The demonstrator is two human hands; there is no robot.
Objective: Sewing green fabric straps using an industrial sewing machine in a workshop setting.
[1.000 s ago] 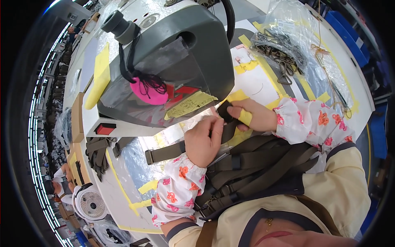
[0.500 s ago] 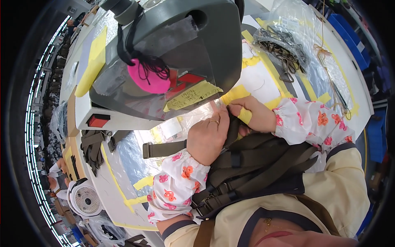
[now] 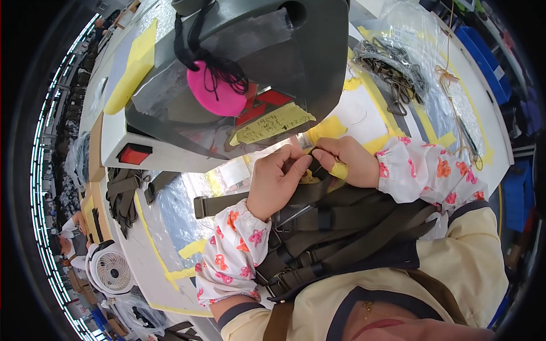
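My left hand (image 3: 278,179) is closed in a pinch on the left of a dark olive webbing strap (image 3: 316,168), just in front of the sewing machine (image 3: 273,62). My right hand (image 3: 350,162), with yellow tape round a finger, grips the same strap from the right. The strap bends up between my fingertips; its end is partly hidden. Below my hands, a thick bundle of olive straps (image 3: 364,216) with metal buckles lies over my lap. One strap end with a slider (image 3: 206,207) sticks out to the left, beneath my left wrist.
A pink disc (image 3: 217,91) hangs on black cord before the machine. Metal hooks in a clear bag (image 3: 395,71) lie back right, near blue bins (image 3: 483,57). More straps (image 3: 125,196) hang at the left table edge; a white fan (image 3: 111,271) stands beyond. Another person (image 3: 71,238) sits far left.
My left hand has shifted slightly left and its thumb now presses against the fingers. The strap between my hands has turned, showing its bent fold. The view has shifted a little.
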